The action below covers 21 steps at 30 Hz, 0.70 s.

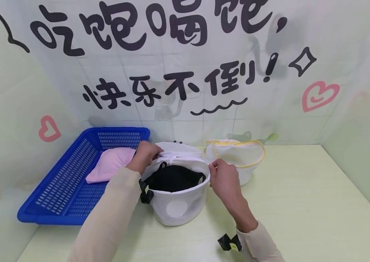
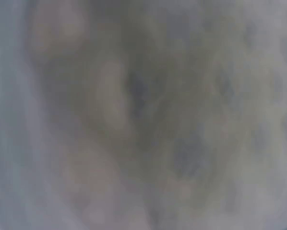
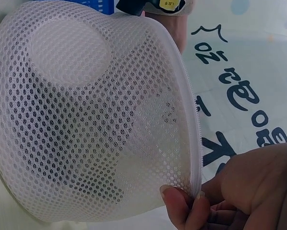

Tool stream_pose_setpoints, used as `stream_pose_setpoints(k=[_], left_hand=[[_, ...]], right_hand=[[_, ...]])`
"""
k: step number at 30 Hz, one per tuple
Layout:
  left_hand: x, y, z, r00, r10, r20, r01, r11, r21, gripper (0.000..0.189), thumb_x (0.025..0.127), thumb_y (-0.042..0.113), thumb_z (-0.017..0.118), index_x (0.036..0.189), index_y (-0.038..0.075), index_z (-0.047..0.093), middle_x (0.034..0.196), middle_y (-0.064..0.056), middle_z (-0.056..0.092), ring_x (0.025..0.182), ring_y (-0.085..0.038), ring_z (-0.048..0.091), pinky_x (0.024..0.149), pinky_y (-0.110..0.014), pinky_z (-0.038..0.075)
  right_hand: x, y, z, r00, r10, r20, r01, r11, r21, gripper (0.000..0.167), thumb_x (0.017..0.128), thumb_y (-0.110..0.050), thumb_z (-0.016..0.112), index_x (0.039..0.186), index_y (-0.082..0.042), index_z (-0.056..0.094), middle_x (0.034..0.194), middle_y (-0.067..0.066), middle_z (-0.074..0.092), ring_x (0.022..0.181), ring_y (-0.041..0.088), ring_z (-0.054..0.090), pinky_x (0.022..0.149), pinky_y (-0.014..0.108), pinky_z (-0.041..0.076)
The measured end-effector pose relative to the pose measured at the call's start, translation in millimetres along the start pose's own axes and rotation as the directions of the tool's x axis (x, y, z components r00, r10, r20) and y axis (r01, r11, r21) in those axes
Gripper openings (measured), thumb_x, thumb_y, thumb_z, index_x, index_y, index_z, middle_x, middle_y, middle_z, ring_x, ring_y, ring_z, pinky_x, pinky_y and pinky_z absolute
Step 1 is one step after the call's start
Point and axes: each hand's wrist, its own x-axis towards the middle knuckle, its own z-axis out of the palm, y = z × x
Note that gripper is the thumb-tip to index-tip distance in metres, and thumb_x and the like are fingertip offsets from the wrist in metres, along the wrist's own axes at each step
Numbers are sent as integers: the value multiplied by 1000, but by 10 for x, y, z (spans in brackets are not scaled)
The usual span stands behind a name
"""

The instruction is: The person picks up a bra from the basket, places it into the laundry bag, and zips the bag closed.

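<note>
A white mesh laundry bag (image 1: 176,207) with a zippered rim stands unzipped on the table, its lid folded to the back. Inside lies a black cloth item (image 1: 175,178), seen as a dark patch through the mesh in the right wrist view. At the back left of the rim, my left hand (image 1: 145,154) grips the bag's edge; its fingertips are partly hidden. My right hand (image 1: 225,178) pinches the right side of the rim. Close up, thumb and finger of the right hand (image 3: 249,191) hold the zipper edge of the mesh bag (image 3: 86,115). The left wrist view is too blurred to read.
A blue plastic basket (image 1: 57,220) stands at the left with a pink cloth item (image 1: 111,163) in it. Behind my right hand sits another white mesh bag with yellow trim (image 1: 247,173). A printed curtain (image 1: 171,131) hangs along the back of the table (image 1: 302,189).
</note>
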Motion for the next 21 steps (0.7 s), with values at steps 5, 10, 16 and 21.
stream_pose_setpoints(k=[5,10,16,21], left_hand=[[-17,-19,-18,1000,-10,27,13,993,-120,50,87,1,64,131,-11,41,100,-9,47,70,-13,46,56,-21,42],[17,-50,34,1000,2,-18,-3,998,-64,61,88,10,67,135,-11,36,114,-12,45,90,-19,46,77,-28,44],[-8,-20,50,999,-8,-34,7,1000,-28,60,86,5,67,134,-13,36,112,-13,43,90,-21,44,75,-29,45],[-43,20,-61,999,-29,26,33,985,-167,59,86,0,66,135,-10,35,99,-10,46,67,-13,48,54,-21,44]], right_hand=[[1,-6,-4,1000,8,9,-8,1000,0,13,93,-11,61,89,0,65,54,0,57,41,7,55,46,27,44],[2,-18,-20,1000,0,18,0,1000,-6,13,93,-11,61,89,0,65,54,0,56,42,7,55,47,27,44],[3,-23,-53,1000,-4,6,4,1000,-5,13,93,-11,61,87,0,65,53,-1,57,41,7,56,48,28,44],[-5,-17,-57,1000,10,19,-10,1000,7,13,93,-10,61,86,0,65,55,0,58,41,7,56,46,27,44]])
